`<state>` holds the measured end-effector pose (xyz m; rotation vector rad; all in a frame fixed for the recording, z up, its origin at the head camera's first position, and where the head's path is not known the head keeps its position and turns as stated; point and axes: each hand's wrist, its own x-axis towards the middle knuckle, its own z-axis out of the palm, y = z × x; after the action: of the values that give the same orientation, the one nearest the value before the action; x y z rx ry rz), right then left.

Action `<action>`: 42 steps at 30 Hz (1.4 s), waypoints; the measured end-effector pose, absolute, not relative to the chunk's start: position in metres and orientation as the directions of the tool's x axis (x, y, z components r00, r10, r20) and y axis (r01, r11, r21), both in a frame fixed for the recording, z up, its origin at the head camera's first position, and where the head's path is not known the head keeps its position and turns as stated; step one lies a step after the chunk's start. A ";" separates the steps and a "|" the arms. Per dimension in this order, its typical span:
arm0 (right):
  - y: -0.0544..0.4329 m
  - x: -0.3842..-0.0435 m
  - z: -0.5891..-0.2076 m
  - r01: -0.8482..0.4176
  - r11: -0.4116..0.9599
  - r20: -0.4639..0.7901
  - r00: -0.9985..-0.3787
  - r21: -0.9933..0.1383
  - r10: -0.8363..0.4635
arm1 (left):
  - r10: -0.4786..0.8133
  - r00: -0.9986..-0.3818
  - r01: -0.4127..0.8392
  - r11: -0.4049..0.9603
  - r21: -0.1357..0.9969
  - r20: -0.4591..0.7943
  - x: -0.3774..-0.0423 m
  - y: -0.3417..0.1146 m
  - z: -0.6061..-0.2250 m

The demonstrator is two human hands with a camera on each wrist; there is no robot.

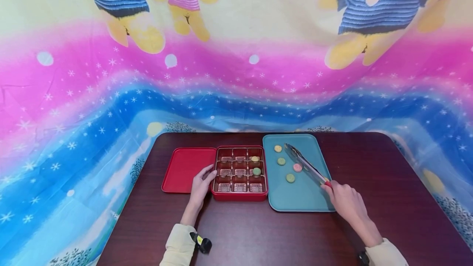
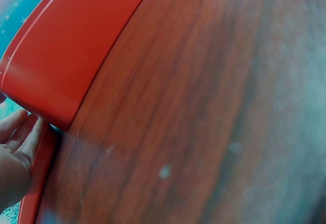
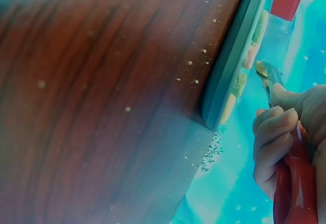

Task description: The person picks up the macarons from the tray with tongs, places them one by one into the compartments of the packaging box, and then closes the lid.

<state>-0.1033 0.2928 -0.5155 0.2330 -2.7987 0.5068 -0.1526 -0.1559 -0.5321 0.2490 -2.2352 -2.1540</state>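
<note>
My right hand [image 1: 349, 202] grips metal tongs [image 1: 308, 166] by their red handles [image 3: 300, 193], with the tips low over the far part of the teal tray [image 1: 303, 198]. A yellowish patch shows at the tips in the right wrist view. Pastel macarons lie on the tray: one yellow [image 1: 278, 148], one pink [image 1: 297, 167] and two green, including a near one [image 1: 290, 178]. My left hand [image 1: 200, 184] touches the left side of the red box [image 1: 240, 196] with its fingertips. In the box's right column sit a yellow macaron [image 1: 255, 159] at the back and a green macaron [image 1: 256, 171] in the middle.
A flat red lid [image 1: 188, 169] lies left of the box, behind my left hand. Box and tray stand side by side on the dark wooden table [image 1: 251, 237]. A patterned cloth [image 1: 236, 73] hangs behind and along the sides.
</note>
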 end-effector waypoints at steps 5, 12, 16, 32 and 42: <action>0.291 -0.104 -0.512 -0.220 0.921 0.322 -0.940 -0.320 -0.112 | -0.156 -0.985 -0.078 0.030 0.996 -0.073 -0.158 -0.158 -0.549; 0.288 -0.103 -0.504 -0.256 0.918 0.370 -0.919 -0.301 -0.135 | -0.164 -0.982 -0.092 0.009 0.996 -0.090 -0.158 -0.159 -0.549; 0.287 -0.104 -0.500 -0.278 0.917 0.399 -0.905 -0.286 -0.149 | -0.160 -0.983 -0.087 0.010 0.996 -0.084 -0.161 -0.159 -0.549; 0.277 -0.099 -0.485 -0.260 0.924 0.386 -0.912 -0.281 -0.139 | -0.164 -0.983 -0.088 0.005 0.996 -0.086 -0.160 -0.159 -0.552; 0.281 -0.102 -0.492 -0.194 0.934 0.277 -0.955 -0.300 -0.109 | -0.165 -0.983 -0.077 0.005 0.997 -0.075 -0.161 -0.160 -0.554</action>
<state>-0.1024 0.2812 -0.4916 0.2265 -2.8341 0.4779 -0.1609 -0.1597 -0.5538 0.2627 -2.1812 -2.1568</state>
